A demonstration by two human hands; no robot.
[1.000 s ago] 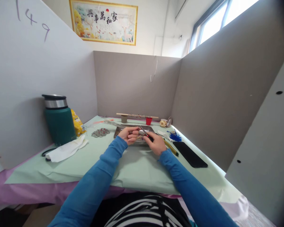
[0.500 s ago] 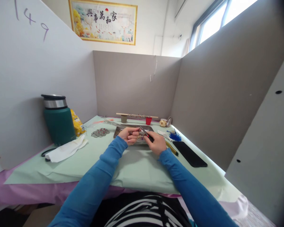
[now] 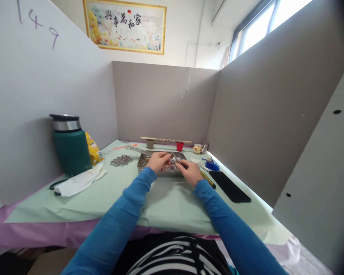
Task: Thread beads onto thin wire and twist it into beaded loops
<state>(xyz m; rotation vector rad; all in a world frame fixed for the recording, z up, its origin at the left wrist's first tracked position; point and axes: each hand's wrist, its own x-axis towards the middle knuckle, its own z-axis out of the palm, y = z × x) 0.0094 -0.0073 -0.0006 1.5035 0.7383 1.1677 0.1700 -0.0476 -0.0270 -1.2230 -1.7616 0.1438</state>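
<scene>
Over a metal tray (image 3: 141,170) of small beads, my two hands are close together. My right hand (image 3: 191,172) is closed round a pair of pliers (image 3: 174,156), their slim metal jaws pointing up and left toward my other hand. My left hand (image 3: 158,162) is closed in a pinch beside the jaw tips; what lies between its fingers is too small and hidden to name. Left of the tray rests a heap of silvery chain with red beads (image 3: 121,160). Thin metal wires (image 3: 136,148) lie by the tray's back left corner.
A beaded stick (image 3: 166,140) spans an olive cup (image 3: 150,144) and a red cup (image 3: 180,146) at the back. At the right lie a black phone (image 3: 229,186), a yellow-handled tool (image 3: 208,180) and a blue tassel (image 3: 212,164). A green bottle (image 3: 71,149) and white cloth (image 3: 80,181) stand left.
My left hand has turned palm down, its back now showing. The pliers have tilted flatter in my right hand, whose fingers have shifted along the handles.
</scene>
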